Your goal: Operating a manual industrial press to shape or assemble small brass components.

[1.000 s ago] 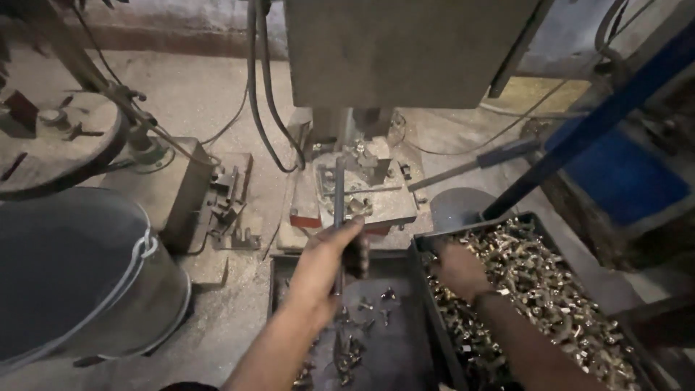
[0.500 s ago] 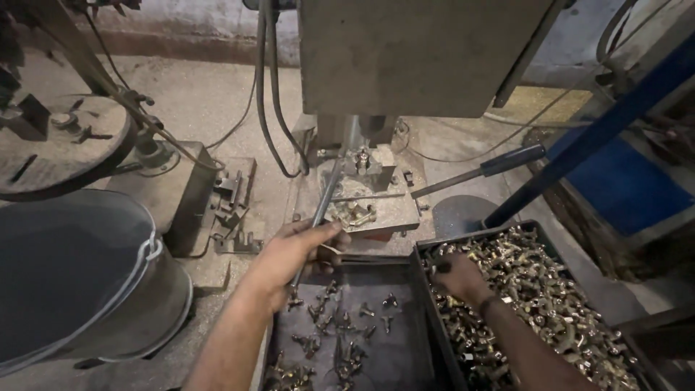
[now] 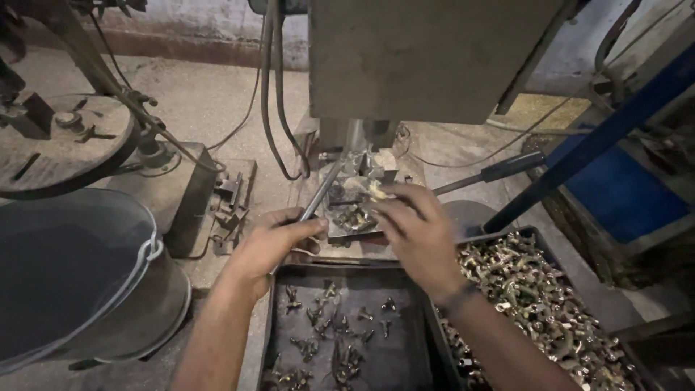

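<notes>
Brass-coloured metal fittings fill the right-hand tray [image 3: 557, 304], heaped to its rim. The left hand [image 3: 271, 242] is curled around the lower end of a slender steel lever [image 3: 318, 195] that slants up toward the machine fixture [image 3: 355, 210]. The right hand [image 3: 416, 232] hovers at the fixture, fingers bent and pinched on what appears to be a small fitting [image 3: 373, 190]; motion blur prevents certainty. Directly below both hands, a dark tray [image 3: 347, 333] holds a sparse scatter of similar fittings. A grey metal bucket [image 3: 79, 275] stands at far left.
</notes>
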